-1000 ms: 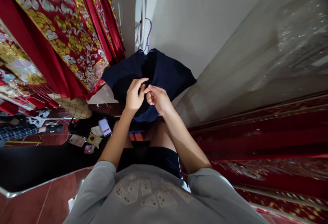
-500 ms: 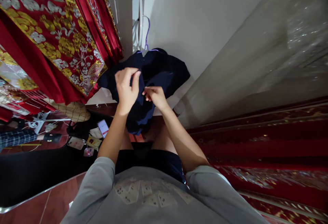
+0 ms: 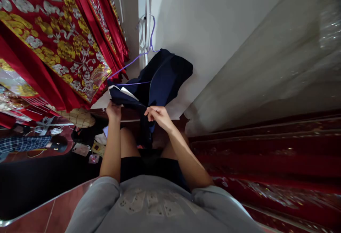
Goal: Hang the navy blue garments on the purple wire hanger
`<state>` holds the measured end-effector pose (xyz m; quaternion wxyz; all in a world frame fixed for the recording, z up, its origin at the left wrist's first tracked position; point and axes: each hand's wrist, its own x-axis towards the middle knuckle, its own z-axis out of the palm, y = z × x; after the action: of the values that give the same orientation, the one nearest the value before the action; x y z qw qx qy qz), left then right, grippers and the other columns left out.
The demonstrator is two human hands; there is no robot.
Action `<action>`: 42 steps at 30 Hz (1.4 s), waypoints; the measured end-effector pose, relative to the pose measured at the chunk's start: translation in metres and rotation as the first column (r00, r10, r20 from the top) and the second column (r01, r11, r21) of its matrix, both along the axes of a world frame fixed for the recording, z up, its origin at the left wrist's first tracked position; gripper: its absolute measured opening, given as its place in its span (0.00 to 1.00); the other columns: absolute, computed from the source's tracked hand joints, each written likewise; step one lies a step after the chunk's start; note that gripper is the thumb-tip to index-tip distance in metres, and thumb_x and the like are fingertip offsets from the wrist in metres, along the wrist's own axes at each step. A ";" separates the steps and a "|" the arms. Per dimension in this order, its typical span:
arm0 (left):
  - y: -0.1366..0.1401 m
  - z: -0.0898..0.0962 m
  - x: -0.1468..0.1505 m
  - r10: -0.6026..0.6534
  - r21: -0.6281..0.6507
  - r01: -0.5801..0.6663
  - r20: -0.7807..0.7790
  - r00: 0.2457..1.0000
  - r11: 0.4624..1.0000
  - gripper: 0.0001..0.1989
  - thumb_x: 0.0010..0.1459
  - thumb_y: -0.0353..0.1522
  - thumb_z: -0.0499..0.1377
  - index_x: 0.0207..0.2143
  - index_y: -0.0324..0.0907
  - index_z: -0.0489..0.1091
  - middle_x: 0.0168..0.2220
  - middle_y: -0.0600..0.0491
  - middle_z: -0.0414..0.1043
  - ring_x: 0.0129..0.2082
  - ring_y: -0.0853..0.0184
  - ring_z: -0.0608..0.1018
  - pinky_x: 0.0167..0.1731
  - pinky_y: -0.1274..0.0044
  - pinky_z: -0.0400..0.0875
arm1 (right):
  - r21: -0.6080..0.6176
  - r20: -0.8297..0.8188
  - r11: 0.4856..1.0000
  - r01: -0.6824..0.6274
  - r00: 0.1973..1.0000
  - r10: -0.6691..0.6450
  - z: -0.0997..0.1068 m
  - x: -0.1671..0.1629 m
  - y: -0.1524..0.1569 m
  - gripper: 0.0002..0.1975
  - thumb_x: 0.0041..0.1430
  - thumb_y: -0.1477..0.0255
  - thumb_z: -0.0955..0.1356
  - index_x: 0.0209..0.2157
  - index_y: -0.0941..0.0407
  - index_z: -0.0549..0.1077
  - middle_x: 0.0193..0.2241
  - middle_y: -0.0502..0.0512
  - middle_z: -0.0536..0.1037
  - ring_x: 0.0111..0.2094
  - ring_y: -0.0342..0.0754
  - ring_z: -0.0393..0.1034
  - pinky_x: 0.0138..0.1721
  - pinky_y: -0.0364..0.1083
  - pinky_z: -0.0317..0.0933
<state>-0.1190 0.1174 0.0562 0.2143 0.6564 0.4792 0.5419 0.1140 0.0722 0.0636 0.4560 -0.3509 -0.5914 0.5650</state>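
A dark navy garment hangs from a purple hanger in front of me. Its right shoulder still sits on the hanger, while its left side has slipped down and leaves that hanger arm bare. My left hand is closed on the lowered left side of the garment, just below a white strip showing inside it. My right hand is closed at the garment's front edge, fingertips pinched against the dark cloth. The exact hold of the right fingertips is hard to make out.
Red cloth with gold and silver embroidery hangs at the left. A white wall stands behind. Plastic sheeting covers the right side, above red fabric. A phone and small packets lie on a black surface; another person's foot is beyond.
My left hand has moved down and left, drawing the garment's left side off the hanger and baring the purple arm. My right hand has shifted slightly downward.
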 end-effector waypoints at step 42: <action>-0.045 0.035 -0.003 -0.582 -0.523 0.485 -0.025 0.813 0.701 0.25 0.55 0.39 0.69 0.55 0.47 0.73 0.52 0.48 0.77 0.56 0.55 0.77 0.57 0.67 0.70 | 0.363 0.248 0.844 0.396 0.832 -0.497 0.043 0.059 0.092 0.22 0.56 0.72 0.69 0.15 0.54 0.54 0.15 0.45 0.51 0.22 0.40 0.47 0.23 0.43 0.44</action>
<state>-0.1222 0.0724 0.0908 0.4763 0.7380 0.4071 0.2505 0.1728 0.1644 0.1069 0.5173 -0.4981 -0.6378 0.2785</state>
